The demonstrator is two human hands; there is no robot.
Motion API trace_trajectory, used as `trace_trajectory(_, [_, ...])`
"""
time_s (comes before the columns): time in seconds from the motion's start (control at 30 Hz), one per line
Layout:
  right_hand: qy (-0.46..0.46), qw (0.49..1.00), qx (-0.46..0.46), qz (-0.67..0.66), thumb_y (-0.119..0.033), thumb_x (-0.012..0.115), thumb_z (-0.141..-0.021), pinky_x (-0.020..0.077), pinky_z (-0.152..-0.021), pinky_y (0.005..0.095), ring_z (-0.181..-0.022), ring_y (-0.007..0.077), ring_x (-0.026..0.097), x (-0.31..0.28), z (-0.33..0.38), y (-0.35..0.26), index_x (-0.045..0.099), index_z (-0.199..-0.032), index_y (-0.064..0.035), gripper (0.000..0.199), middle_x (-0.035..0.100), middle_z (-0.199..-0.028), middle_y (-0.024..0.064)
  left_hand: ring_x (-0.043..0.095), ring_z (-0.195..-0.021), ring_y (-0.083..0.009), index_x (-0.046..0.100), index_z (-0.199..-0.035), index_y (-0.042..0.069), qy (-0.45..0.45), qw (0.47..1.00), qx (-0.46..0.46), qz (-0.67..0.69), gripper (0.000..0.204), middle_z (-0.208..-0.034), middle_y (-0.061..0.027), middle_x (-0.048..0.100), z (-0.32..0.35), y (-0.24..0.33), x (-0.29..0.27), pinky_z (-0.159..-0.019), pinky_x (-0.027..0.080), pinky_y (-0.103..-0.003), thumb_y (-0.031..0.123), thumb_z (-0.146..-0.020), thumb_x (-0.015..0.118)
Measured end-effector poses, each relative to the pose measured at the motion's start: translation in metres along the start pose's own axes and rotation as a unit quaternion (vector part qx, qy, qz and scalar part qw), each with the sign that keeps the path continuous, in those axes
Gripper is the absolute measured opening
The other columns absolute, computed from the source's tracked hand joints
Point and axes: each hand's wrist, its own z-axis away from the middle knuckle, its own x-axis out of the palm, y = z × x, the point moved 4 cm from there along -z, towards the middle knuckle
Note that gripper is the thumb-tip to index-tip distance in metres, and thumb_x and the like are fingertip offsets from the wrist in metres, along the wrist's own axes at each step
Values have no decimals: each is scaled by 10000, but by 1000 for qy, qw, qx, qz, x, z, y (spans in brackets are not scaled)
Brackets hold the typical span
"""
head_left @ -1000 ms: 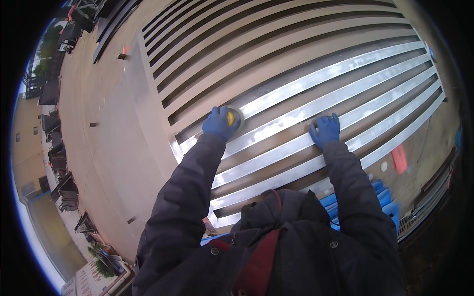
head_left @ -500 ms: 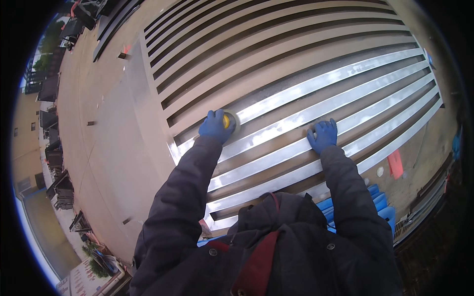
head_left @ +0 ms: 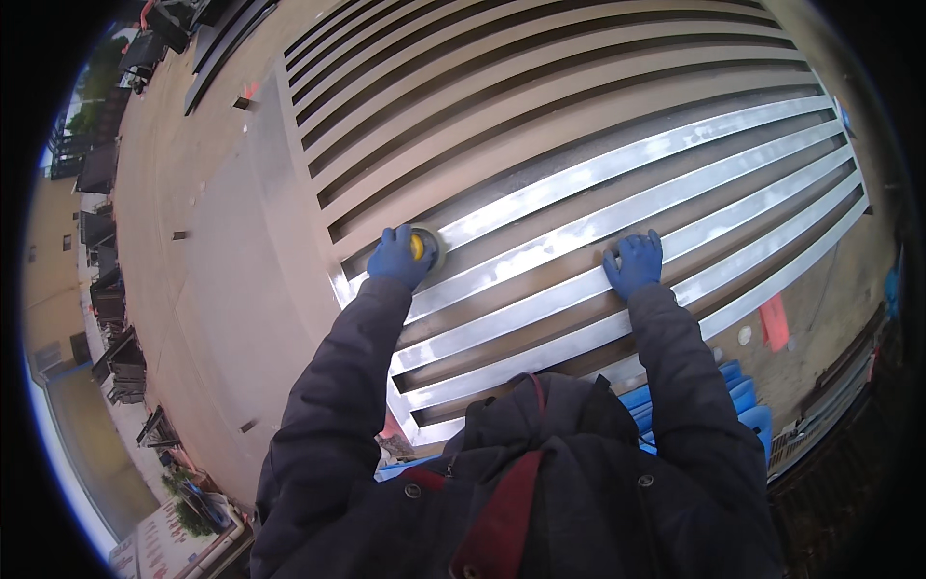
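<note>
My left hand (head_left: 393, 258), in a blue glove, is closed round a round disc sander (head_left: 427, 249) with a yellow part on top. Its pad lies on a shiny bare-metal slat (head_left: 569, 187) near the left end of a large slatted metal frame (head_left: 307, 159). Further right, my blue-gloved right hand (head_left: 635, 265) curls its fingers over another bare slat (head_left: 550, 316) and rests there. The palm side of that hand is hidden. The nearer slats look silvery and bare; the farther slats (head_left: 540, 101) are brown.
Blue folded material (head_left: 741, 394) lies below the frame's near side, beside my right arm. A red-orange piece (head_left: 773, 323) is on the ground at the right. Dark metal bars (head_left: 220, 53) lie at the upper left, and dark stacked frames (head_left: 108, 294) line the far left.
My left hand has slid the sander a little to the left along the slat, toward the frame's left edge. The right hand has stayed nearly where it was.
</note>
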Motion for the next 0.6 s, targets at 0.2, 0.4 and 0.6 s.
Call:
trace_trajectory(0.2, [7, 1000, 1, 3, -390, 669, -911, 315, -1196, 526, -1068, 303, 642, 2, 2, -2, 705, -883, -137, 257, 695, -958, 98, 702, -1078, -413, 568, -1334, 112, 1, 1000, 0, -4, 639, -1243, -202, 599, 7, -20, 3, -873, 585, -514, 555, -901, 728])
trace_trajectory(0.4, [-22, 1000, 1, 22, -396, 670, -903, 324, -1193, 523, -1054, 326, 651, 4, 0, 2, 710, -887, -106, 293, 707, -989, 127, 698, -1083, -417, 567, -1321, 124, 4, 999, 26, 25, 615, -1249, -197, 592, 3, 5, 13, -889, 582, -521, 522, -890, 752])
trace_trajectory(0.6, [-19, 1000, 4, 13, -400, 676, -899, 326, -1193, 519, -1053, 321, 656, 4, -1, 0, 725, -903, -94, 310, 711, -1003, 133, 700, -1077, -422, 558, -1342, 128, -24, 999, -47, -7, 642, -1258, -193, 593, 20, -56, -3, -885, 582, -527, 549, -896, 745])
